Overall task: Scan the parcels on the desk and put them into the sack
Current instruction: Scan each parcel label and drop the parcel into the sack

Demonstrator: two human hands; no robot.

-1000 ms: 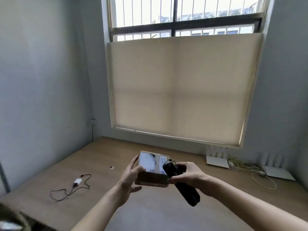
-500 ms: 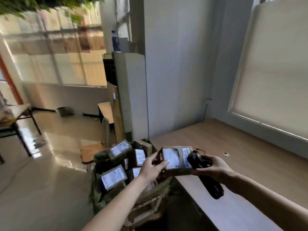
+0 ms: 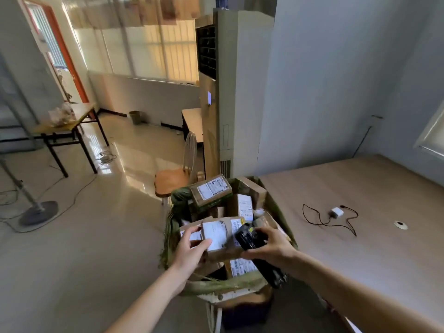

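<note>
Low in the middle of the frame, a small cardboard parcel [image 3: 222, 236] hangs over the open mouth of the green sack [image 3: 216, 283], carried between both hands. The left hand [image 3: 192, 248] holds its left end, thumb laid across the white label on top and fingers curled underneath, so that grip is closed on the box. The right hand [image 3: 270, 246] is wrapped around the black handheld scanner [image 3: 249, 237], whose head lies against the parcel's right end; whether any of those fingers also catch the box, I cannot tell.

The parcel looks like a stiff, squared carton, sealed with tape and bearing two printed labels. From how easily it sits at arm's length in what seems mostly a one-handed hold, it is probably light. Cardboard gives decent friction, but the glossy label and tape are the slippery parts, so the safer hold is across the short ends or the bare brown edges, with the thumb on top and fingers below, as the left hand has it. The walls would likely dent under a hard squeeze, so a moderate pinch should do.

The sack stands just beside the left edge of the table [image 3: 360, 236] and is already heaped with other labelled parcels [image 3: 211, 191], which rise near its rim. Its cloth sides are soft and slump, so a box let go near the edge could slide off the pile; the middle looks the better place to set it. A white charger with its black cable [image 3: 336, 212] lies on the table, right of centre.
</note>
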